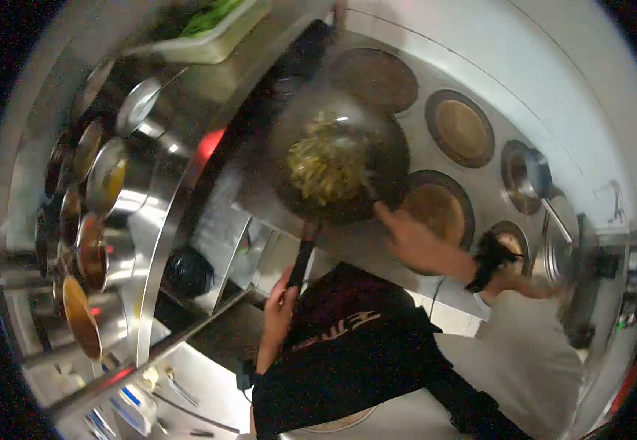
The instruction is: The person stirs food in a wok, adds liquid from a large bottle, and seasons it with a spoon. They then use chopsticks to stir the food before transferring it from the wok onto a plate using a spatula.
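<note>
Left hand (280,302) clamped on wok handle (302,257), axis pointing away from torso; right hand (415,242) nearer wok (388,150) rim, grip blurred, possibly holding a utensil: cannot tell

A steel range (487,191) with round burner wells (459,128) runs along a white wall (553,59), opposite a bright steel shelf (164,220) of bowls (105,176).
</note>
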The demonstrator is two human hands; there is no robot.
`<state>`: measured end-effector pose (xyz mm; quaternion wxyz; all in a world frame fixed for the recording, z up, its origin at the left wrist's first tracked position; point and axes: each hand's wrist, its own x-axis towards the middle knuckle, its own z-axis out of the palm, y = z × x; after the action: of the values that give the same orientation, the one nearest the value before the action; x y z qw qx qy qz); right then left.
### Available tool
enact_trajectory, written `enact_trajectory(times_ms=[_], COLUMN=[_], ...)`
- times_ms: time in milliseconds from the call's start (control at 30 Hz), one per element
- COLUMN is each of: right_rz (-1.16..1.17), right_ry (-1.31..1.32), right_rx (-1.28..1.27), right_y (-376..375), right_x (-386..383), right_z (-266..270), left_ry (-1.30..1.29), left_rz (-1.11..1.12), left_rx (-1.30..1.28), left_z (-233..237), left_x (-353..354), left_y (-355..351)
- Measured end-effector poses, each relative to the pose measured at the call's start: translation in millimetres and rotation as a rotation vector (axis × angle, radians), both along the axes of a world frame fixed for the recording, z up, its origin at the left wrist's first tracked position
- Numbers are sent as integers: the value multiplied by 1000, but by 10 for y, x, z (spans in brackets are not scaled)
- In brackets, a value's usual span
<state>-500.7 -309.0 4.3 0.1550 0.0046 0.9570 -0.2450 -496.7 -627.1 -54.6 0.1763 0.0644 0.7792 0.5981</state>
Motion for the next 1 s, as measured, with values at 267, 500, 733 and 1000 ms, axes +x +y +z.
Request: enact_trajectory(times_ms=[267,500,733,1000], right_rz=[-428,-572,-466,-139], right_ry=[370,595,537,384], right_rx=[-376,94,-117,-215], right_y=[641,1791,2039,2523], right_x=[24,-913,-1760,-1463], right_z=[-540,-1305,-1996,-1947], left_ry=[-337,-377,-395,-302], left_rz=[383,570,539,816], left_rx=[158,-31,-17,-317], left_z=[-308,-216,-198,-391], left_x=[180,637,883,1216], left_y=[-926,-1131,-823,-756])
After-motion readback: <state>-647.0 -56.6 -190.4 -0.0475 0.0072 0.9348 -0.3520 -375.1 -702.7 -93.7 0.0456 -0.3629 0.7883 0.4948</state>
